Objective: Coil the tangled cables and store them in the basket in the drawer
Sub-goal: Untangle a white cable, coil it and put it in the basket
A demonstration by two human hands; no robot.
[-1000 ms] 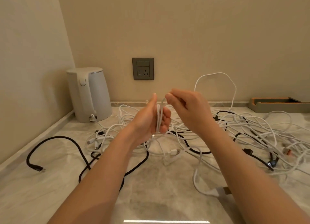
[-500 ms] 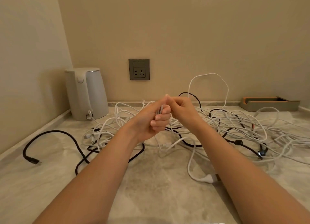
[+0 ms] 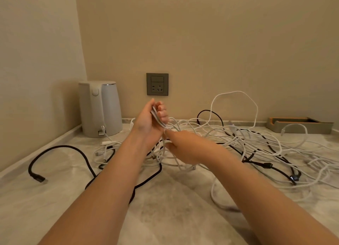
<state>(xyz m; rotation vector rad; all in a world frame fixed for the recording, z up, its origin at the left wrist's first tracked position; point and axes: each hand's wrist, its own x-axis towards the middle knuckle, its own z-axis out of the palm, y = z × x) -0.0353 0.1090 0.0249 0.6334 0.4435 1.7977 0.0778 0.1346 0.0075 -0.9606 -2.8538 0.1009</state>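
My left hand (image 3: 150, 120) is raised above the counter and grips a few folded loops of a white cable (image 3: 158, 120) in its curled fingers. Just below it, my right hand (image 3: 185, 147) pinches the same white cable where it trails down to the counter. A tangle of white cables (image 3: 256, 144) and black cables (image 3: 260, 162) spreads over the marble counter (image 3: 165, 217) to the right. One black cable (image 3: 60, 149) loops out to the left and ends in a plug (image 3: 38, 178). No basket or drawer is in view.
A white electric kettle (image 3: 100, 109) stands in the back left corner, with a white cable plugged at its base. A grey wall socket (image 3: 157, 84) sits above the counter. A low grey and orange tray (image 3: 299, 124) lies at the back right.
My left hand has lifted and turned with the white loops in it. My right hand has dropped from beside the left fingertips to below the left hand, along the cable.
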